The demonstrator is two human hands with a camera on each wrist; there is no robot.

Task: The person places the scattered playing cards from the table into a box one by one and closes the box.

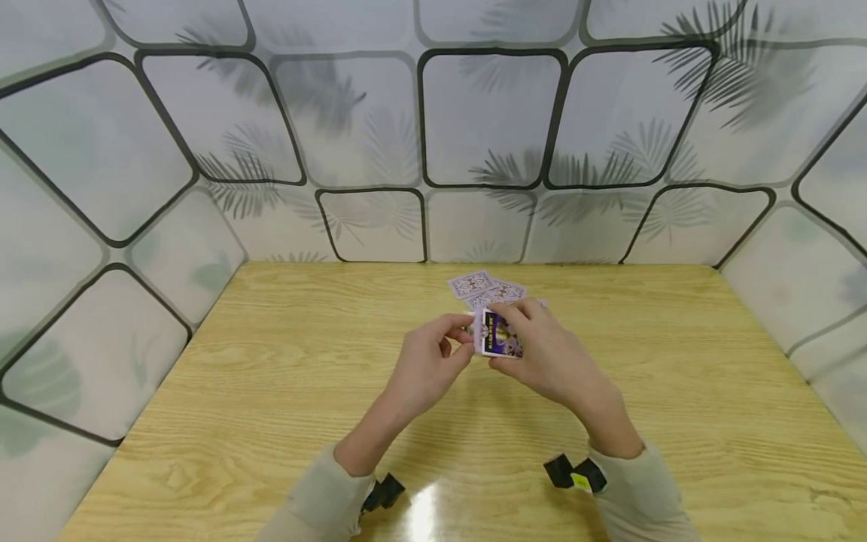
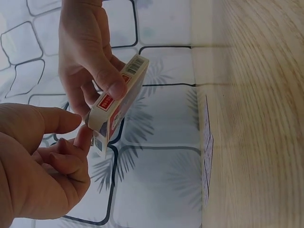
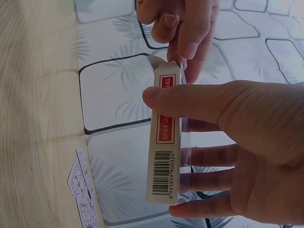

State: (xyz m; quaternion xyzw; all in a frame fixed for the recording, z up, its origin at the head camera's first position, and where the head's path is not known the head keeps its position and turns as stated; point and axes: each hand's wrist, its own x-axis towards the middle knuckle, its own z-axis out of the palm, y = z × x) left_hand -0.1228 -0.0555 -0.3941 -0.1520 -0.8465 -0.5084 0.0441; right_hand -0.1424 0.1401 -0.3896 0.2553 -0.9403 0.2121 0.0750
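Card box [image 1: 501, 335] is gripped by the right hand [image 1: 545, 354]; the half-curled left hand [image 1: 428, 365], pinch unclear, apparently works the flap [image 3: 155, 62] between them, needing fingertip care next.

A box [image 1: 503, 335] sits above the tabletop [image 1: 305, 391], between the left grip [image 1: 430, 363] at its left end and the right grip [image 1: 552, 355] around its right part. Behind the box, overlapping cards [image 1: 472, 284] lie on the tabletop near its far edge. Walls [image 1: 488, 120] stand behind the tabletop and along its left and right sides.
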